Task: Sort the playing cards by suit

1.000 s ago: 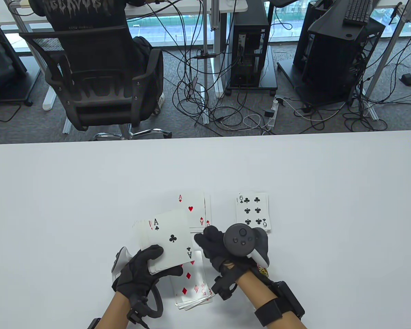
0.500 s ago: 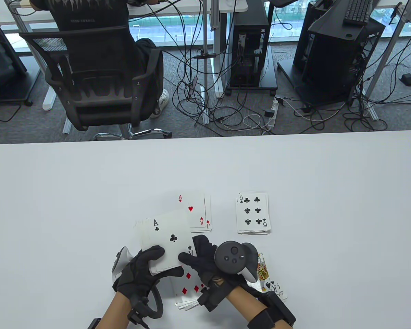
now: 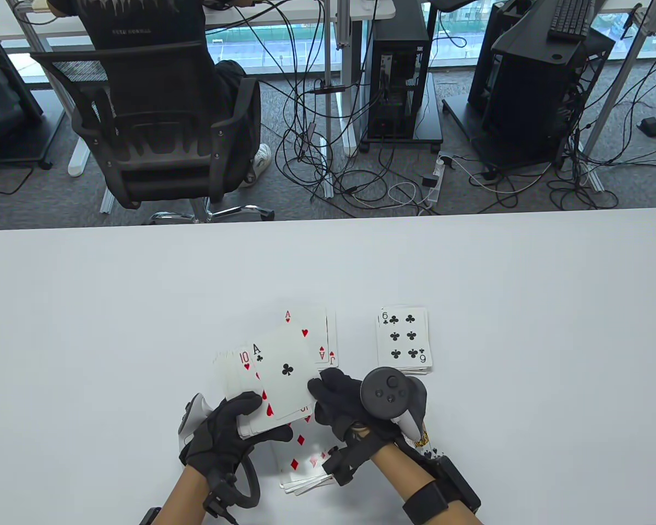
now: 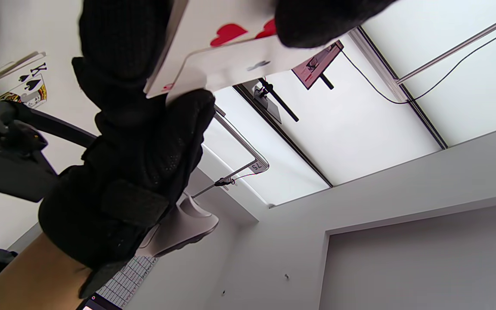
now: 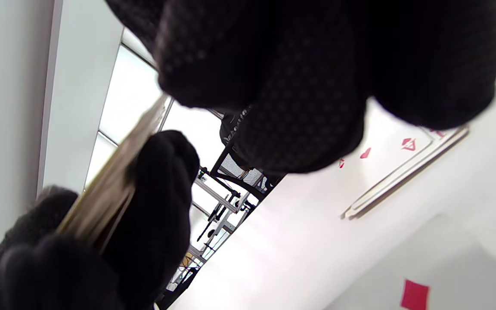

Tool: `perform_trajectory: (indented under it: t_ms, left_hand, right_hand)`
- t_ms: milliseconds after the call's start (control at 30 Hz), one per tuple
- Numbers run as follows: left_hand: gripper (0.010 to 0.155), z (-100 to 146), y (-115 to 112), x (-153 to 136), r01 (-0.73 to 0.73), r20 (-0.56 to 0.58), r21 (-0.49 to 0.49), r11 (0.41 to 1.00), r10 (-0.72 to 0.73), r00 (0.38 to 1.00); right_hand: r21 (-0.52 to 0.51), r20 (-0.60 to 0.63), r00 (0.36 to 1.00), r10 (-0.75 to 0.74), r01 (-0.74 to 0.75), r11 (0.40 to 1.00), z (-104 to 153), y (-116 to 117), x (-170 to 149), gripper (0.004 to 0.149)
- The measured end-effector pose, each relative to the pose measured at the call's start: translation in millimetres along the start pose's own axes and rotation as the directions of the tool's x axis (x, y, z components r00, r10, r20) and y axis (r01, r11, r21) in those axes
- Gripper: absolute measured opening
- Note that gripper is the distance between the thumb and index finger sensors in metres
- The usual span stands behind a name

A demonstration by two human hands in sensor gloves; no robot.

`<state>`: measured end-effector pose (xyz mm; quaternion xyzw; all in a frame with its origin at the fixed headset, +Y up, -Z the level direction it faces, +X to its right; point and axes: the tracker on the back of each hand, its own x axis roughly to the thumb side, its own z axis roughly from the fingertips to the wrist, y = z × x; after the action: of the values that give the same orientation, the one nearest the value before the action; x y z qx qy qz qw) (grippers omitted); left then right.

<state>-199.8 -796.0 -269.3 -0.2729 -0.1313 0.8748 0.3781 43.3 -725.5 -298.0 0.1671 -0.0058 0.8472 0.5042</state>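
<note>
My left hand (image 3: pixel 235 418) grips a fanned deck of cards (image 3: pixel 240 372) low over the table, with a 10 of hearts showing on it. My right hand (image 3: pixel 322 391) pinches the lower right corner of the ace of clubs (image 3: pixel 287 372), which is slid partly off the deck to the right. In the left wrist view the held cards (image 4: pixel 230 51) hang at the top and the right glove (image 4: pixel 144 150) reaches up under them. The right wrist view shows the deck's edge (image 5: pixel 110 193) in the left glove.
Face-up piles lie on the white table (image 3: pixel 87 328): hearts topped by an ace (image 3: pixel 312 328), clubs topped by a six (image 3: pixel 404 339), diamonds (image 3: pixel 300 456) under my hands, and spades (image 3: pixel 431 453) with a king (image 4: pixel 32 84) mostly hidden by my right wrist.
My right hand took the ace of clubs by its corner and drew it up and to the right off the deck, uncovering the 10 of hearts. The left hand stayed put.
</note>
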Motion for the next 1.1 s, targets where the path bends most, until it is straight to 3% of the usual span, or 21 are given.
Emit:
perform_trajectory:
  t_ms: [133, 233, 333, 467, 700, 733, 933, 1100]
  left_hand:
    - [0.054, 0, 0, 0, -0.012, 0.005, -0.004, 1.0, 0.012, 1.0]
    - [0.054, 0, 0, 0, -0.011, 0.006, -0.004, 1.0, 0.011, 1.0]
    - [0.054, 0, 0, 0, -0.012, 0.007, -0.004, 1.0, 0.012, 1.0]
    - [0.054, 0, 0, 0, -0.012, 0.008, -0.001, 1.0, 0.012, 1.0]
    - [0.054, 0, 0, 1, -0.012, 0.01, 0.006, 1.0, 0.012, 1.0]
    - [0.054, 0, 0, 1, -0.013, 0.008, 0.008, 1.0, 0.013, 1.0]
    - [0.054, 0, 1, 2, -0.015, 0.011, 0.013, 1.0, 0.015, 1.0]
    - [0.054, 0, 1, 2, -0.015, 0.015, 0.015, 1.0, 0.015, 1.0]
  right_hand:
    - [-0.04, -0.047, 0.992, -0.118, 0.117, 0.992, -13, -30, -12, 0.041]
    - [-0.145, -0.073, 0.982, -0.177, 0.165, 0.976, -27, -63, -19, 0.041]
    - [-0.237, -0.147, 0.986, -0.081, 0.044, 0.97, -39, -96, -29, 0.041]
    - [-0.241, -0.319, 0.943, 0.096, -0.179, 0.954, -43, -121, -52, 0.041]
    - [-0.057, -0.539, 0.792, 0.288, -0.376, 0.925, -35, -121, -96, 0.041]
    - [-0.009, -0.573, 0.741, 0.349, -0.432, 0.902, -35, -119, -100, 0.042]
    - [0.183, -0.624, 0.546, 0.559, -0.594, 0.783, -37, -107, -109, 0.044]
    - [0.269, -0.627, 0.471, 0.621, -0.618, 0.739, -37, -99, -115, 0.046]
